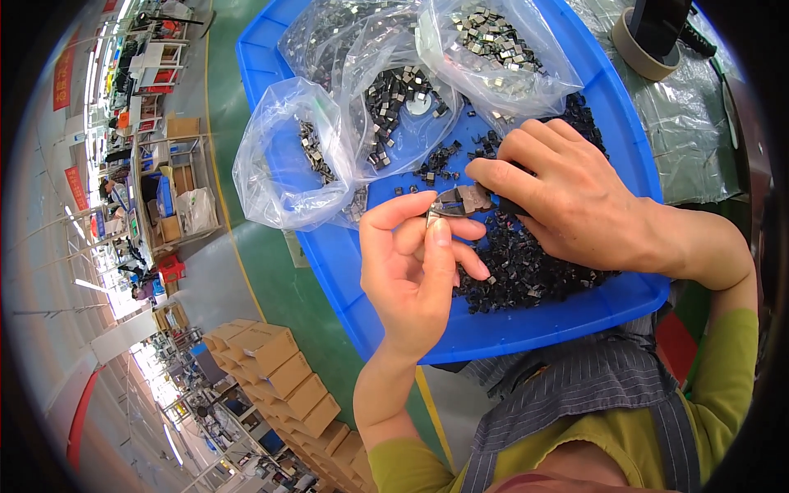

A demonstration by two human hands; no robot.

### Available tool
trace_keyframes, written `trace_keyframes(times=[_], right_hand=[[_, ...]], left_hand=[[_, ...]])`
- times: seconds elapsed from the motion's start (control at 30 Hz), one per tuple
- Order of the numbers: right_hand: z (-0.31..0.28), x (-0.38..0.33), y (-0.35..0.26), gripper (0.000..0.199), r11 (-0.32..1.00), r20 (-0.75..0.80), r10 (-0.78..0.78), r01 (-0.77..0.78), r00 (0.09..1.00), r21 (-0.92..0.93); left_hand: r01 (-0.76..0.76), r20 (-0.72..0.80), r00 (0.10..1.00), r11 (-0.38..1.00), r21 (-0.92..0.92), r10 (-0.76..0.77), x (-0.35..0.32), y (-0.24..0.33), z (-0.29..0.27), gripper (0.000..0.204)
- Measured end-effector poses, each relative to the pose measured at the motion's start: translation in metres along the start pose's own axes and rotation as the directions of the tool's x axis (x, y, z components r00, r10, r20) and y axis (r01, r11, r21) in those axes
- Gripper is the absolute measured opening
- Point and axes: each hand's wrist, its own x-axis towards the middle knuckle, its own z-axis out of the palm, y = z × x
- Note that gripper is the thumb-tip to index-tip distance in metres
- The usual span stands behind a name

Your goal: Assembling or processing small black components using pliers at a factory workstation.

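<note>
My left hand (415, 275) is closed in a pinch, thumb against index finger, on a small dark connector part (432, 215). My right hand (567, 193) wraps round the dark handles of what look like pliers (464, 200). Their broad metal jaws meet the small part at my left fingertips; the handles are mostly hidden under my palm. Both hands are over a blue tray (353, 308). Beneath them lies a heap of small black parts (526, 271), with a few more scattered beyond my fingers.
Clear plastic bags of small metal-and-black parts stand in the tray: one bag (255, 177) at left, another (567, 70) at far right. A tape roll (625, 53) sits on the plastic-covered table (686, 131). Stacked cardboard boxes (271, 361) stand on the floor at left.
</note>
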Motion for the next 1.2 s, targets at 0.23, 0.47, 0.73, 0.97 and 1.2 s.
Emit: trace_keyframes(times=[0.23,0.47,0.73,0.97,1.2], right_hand=[[-0.004,-0.001,-0.003,0.04,0.998,0.04,0.027,-0.025,0.999,-0.049],[-0.006,0.0,-0.004,0.024,0.922,0.216,0.086,-0.16,0.972,0.352],[-0.032,0.016,-0.009,0.023,0.562,0.609,0.1,-0.55,0.787,0.618],[-0.033,0.018,-0.007,0.025,0.516,0.655,0.09,-0.598,0.75,0.613],[-0.028,0.014,-0.004,0.023,0.57,0.588,0.077,-0.52,0.805,0.637]], left_hand=[[-0.114,-0.008,0.993,0.987,0.11,0.115,-0.001,-0.007,0.006,0.022],[0.015,0.06,0.998,0.987,-0.161,-0.006,0.001,-0.004,-0.005,0.021],[0.056,0.114,0.993,0.962,-0.266,-0.027,0.001,-0.002,-0.011,0.021],[0.029,0.0,1.0,0.991,-0.134,-0.03,-0.002,0.004,-0.002,0.027],[-0.031,0.021,0.999,0.988,-0.152,0.035,-0.002,-0.001,-0.003,0.029]])
